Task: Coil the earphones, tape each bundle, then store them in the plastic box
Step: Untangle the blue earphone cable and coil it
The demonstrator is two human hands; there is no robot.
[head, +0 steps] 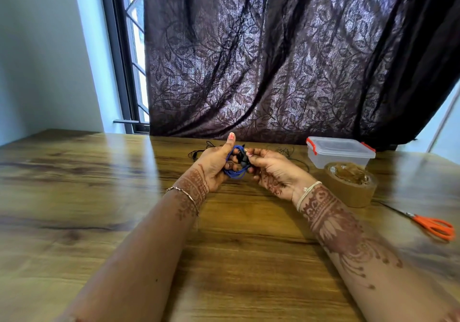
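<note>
Dark leaf-patterned curtain (286, 55) (daylight behind) hangs beyond the wooden table (74, 172).

This looks like a room in someone's home: a dark leaf-patterned curtain (273, 60) hangs over a grilled window (135, 48), a pale painted wall (37, 48) sits beside it, and a wood-grain table (74, 172) stands against them

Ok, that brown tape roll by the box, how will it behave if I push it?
The tape roll lies flat on the table, so it would probably slide, not roll. It looks thick, so likely stiff and fairly heavy.
</note>
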